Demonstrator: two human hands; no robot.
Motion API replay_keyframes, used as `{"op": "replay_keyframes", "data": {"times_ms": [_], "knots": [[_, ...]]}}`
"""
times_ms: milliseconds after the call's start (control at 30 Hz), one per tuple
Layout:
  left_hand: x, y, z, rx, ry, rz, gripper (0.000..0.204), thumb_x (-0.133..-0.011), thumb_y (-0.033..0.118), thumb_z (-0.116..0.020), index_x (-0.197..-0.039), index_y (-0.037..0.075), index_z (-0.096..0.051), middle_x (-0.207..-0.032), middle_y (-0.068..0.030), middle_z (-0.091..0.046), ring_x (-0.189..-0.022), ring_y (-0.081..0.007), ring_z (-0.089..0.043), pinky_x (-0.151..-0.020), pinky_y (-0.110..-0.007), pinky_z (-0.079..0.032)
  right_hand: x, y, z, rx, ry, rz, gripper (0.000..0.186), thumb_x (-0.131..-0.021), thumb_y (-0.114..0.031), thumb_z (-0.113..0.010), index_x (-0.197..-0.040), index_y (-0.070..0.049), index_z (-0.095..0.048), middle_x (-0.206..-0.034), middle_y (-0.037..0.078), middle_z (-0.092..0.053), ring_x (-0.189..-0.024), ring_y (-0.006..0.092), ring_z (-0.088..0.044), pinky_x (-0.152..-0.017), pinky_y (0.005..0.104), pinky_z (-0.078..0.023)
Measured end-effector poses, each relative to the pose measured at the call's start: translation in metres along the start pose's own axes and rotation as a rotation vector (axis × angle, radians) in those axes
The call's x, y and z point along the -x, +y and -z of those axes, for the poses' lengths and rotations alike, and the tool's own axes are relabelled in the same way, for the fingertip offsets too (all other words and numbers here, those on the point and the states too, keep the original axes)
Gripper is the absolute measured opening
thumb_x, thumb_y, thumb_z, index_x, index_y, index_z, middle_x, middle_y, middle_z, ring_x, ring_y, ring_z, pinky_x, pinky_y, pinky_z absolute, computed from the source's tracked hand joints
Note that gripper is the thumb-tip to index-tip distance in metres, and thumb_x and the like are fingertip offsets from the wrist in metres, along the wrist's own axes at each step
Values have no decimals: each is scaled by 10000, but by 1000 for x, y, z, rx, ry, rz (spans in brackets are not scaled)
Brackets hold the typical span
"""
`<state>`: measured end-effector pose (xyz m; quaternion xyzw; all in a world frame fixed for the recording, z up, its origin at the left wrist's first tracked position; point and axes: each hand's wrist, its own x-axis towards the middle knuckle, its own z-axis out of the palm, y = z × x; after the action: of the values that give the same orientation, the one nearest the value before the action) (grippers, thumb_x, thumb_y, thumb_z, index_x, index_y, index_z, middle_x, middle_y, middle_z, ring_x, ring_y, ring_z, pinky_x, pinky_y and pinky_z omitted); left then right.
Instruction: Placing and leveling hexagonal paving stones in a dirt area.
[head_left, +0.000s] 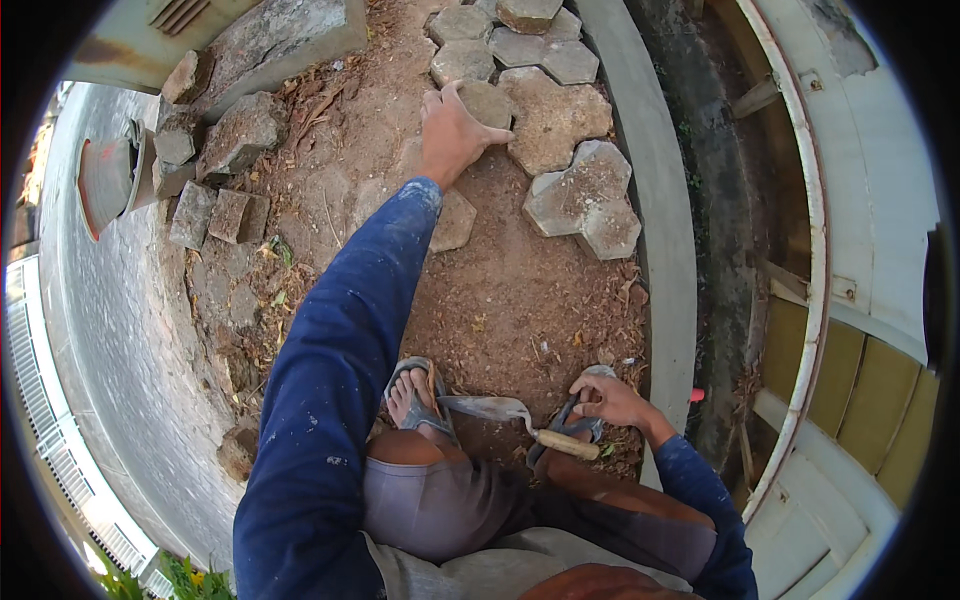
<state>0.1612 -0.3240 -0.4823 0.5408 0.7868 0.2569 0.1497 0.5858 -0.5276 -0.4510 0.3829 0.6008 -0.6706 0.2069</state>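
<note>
My left hand (458, 130) reaches forward with its fingers and thumb around the edges of a small hexagonal paving stone (486, 104). That stone sits against a larger joined concrete paver (555, 118). Nearer to me lies another joined paver (592, 200), beside the concrete curb. A hexagonal paver (453, 222) lies below my left wrist, partly covered by my forearm. My right hand (612, 402) hangs over my right sandal, fingers loosely bent and apart, with nothing visible in it. A trowel (568, 444) with a wooden handle lies between my feet, its blade toward my left sandal.
More pavers (465, 60) are laid at the far end. Broken concrete blocks (238, 215) and a bucket (105, 180) stand on the left beside the paved road (120, 340). A concrete curb (668, 300) runs along the right, with a drain channel (725, 250) beyond it.
</note>
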Motion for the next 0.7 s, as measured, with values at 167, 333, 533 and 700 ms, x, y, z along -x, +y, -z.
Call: {"op": "replay_keyframes", "data": {"times_ms": [167,333,533,700], "knots": [[2,8,-6,40,83,56,1116,-536,434,-979,-1416,-14,-458,-1327,-254,-499,-1228,-419,-524,-1050,-454,-465,-2,5,0,-8,-24,-22,369,-894,-201,-756,-1188,-22,-623,-877,82,-634,-845,206,-617,-769,347,-491],[3,1,-7,62,102,74,1122,-556,474,-965,-1417,-32,-453,-1329,-269,-497,-1233,-415,-536,-1025,-447,-489,-10,-2,-1,-59,-45,4,378,-894,-223,-763,-1184,-24,-625,-906,91,-638,-855,214,-622,-779,359,-495],[-1,2,9,43,-49,124,1157,-549,541,-948,-1390,-82,-456,-1360,-296,-483,-1226,-420,-551,-1006,-443,-503,-19,-13,-19,220,-185,60,454,-895,-310,-770,-1215,-27,-614,-1021,125,-627,-932,241,-625,-825,365,-502],[29,29,36,352,94,450,1207,-600,566,-923,-1447,-103,-382,-1378,-337,-482,-1271,-432,-533,-1049,-425,-472,-14,-10,-19,76,-110,-2,431,-898,-294,-767,-1197,-24,-614,-996,116,-627,-919,224,-622,-807,362,-501]]}}
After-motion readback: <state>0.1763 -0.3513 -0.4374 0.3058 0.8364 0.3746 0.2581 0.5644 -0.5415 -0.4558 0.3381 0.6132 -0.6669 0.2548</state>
